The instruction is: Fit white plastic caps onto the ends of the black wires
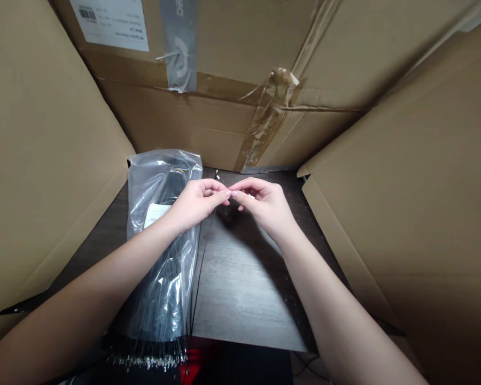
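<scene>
My left hand (196, 203) and my right hand (262, 206) meet fingertip to fingertip above a dark wooden table (240, 289). Both pinch something tiny and pale at the point where they touch. A thin black cord (200, 267) hangs from the pinch down toward the table's near edge. Under my left forearm lies a clear plastic bag (164, 251) full of black cords, with a white label on it. Small metal ends stick out of the bag's open end at the table's front.
Cardboard walls surround the table: a flap on the left (40, 160), a taped box at the back (232, 80) with a shipping label (112, 21), and a flap on the right (417, 187). Something red (194, 363) shows below the table's front edge.
</scene>
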### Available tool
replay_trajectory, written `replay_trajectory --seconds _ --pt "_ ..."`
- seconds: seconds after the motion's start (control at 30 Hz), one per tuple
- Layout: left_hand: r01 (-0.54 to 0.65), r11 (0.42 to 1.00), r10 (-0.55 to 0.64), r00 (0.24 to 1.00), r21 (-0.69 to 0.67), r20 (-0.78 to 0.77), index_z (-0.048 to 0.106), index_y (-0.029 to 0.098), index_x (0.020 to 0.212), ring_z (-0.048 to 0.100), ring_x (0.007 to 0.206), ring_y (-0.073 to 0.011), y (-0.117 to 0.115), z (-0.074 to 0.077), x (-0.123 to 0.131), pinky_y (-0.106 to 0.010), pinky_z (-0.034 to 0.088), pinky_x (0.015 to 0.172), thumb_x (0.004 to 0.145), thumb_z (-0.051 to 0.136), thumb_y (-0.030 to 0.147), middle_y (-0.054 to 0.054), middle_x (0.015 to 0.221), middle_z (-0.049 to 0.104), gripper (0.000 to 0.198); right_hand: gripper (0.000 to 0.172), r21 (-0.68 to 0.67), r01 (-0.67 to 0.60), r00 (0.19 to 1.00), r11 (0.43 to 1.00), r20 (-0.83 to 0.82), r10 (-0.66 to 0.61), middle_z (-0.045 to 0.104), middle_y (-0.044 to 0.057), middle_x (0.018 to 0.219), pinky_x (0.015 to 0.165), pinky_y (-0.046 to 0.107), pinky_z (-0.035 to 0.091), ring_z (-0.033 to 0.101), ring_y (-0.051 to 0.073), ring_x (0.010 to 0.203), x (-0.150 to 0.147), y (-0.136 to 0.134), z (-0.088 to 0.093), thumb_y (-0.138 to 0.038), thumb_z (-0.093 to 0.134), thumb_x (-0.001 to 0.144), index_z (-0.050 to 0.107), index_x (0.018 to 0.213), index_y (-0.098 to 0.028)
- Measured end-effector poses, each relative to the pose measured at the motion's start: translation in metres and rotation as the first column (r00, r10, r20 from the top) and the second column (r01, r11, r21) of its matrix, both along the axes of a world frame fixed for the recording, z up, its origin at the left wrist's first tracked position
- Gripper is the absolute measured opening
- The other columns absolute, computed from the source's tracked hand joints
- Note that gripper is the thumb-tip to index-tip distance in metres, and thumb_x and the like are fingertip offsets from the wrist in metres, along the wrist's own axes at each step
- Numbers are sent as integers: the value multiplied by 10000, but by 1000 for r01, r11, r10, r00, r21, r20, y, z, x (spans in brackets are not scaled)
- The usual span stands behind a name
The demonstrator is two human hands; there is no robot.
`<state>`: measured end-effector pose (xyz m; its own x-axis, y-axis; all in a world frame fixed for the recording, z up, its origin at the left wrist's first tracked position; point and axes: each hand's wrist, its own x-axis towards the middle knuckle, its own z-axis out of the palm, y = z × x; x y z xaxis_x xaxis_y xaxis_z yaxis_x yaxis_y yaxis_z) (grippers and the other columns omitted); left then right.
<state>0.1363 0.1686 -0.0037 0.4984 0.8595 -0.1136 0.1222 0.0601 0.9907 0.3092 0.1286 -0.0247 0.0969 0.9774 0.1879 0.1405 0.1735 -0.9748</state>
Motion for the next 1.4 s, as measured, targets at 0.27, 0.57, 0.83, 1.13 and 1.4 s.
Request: replay_trajectory --seconds 0.27,0.57,0.83,1.13,1.4 --pt "-49 995 54 997 -92 49 711 110 823 462 451 -42 2 -3 1 -183 374 404 774 793 277 -64 773 745 192 228 -12 5 998 1000 -70 -6 704 24 786 520 246 498 589 127 643 0 2 -5 -384 820 747 757 849 -191" --pt "-77 970 98 992 -229 83 695 92 799 651 594 -91 -1 3 3 -225 567 611 776 777 126 -63 746 749 91 290 -34 -4 994 999 -109 1 675 14 775 484 236 475 538 101 586 -1 4 -4 -420 840 715 721 832 -183" --pt "-76 986 85 995 -146 57 711 105 771 582 553 -76 0 1 2 -206 513 550 768 769 184 -55 724 741 98 368 -56 -55 986 997 -161 45 623 -10 733 468 240 459 508 89 545 -2 3 -3 -477 861 690 665 817 -192" --pt "-43 996 47 998 -82 43 704 119 725 483 495 -57 2 0 1 -181 387 460 757 722 239 -30 674 704 125 368 -38 -73 983 997 -169 65 635 -8 746 474 240 455 512 85 542 -2 3 -4 -468 870 692 671 821 -187" --pt "-5 996 10 998 -86 66 693 125 687 455 486 -55 3 -1 1 -185 349 459 740 717 267 -16 645 669 154 363 -38 -68 985 997 -161 61 626 -7 759 477 234 458 511 85 559 -3 2 -2 -453 875 691 664 809 -183"
